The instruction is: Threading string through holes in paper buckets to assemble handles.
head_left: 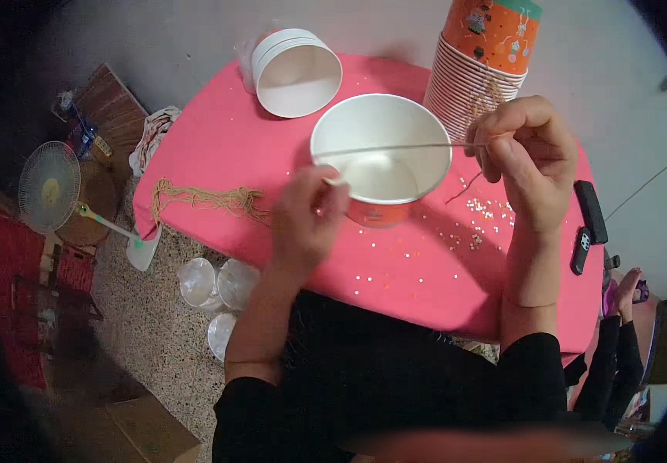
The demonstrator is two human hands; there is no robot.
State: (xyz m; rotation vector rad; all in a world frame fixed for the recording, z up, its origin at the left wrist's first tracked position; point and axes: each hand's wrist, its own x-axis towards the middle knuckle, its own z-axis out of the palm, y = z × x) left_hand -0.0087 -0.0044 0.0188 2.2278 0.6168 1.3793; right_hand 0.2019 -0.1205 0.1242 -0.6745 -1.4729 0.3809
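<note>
A thin brown string [395, 149] stretches almost level over the mouth of a large paper tub [353, 127], white inside and orange outside. My right hand [530, 150] is closed, pinching the string between thumb and fingers, and a loose end dangles below it. Strands of beige string also show behind the right fingers. At the string's other end is my left hand [309, 220], its fingers curled and smeared by motion; the exact grip is hard to see. Left of it, a loose bundle of beige string [210, 199] lies on the pink tabletop [364, 282].
A tall stack of orange-patterned paper tubs [468, 85] stands at the far right. Several white tubs [299, 81] lie on their side at the back left. Small white dots [476, 239] are scattered about. Two dark devices [590, 212] rest at the right edge. Clear containers [237, 284] stand on the floor.
</note>
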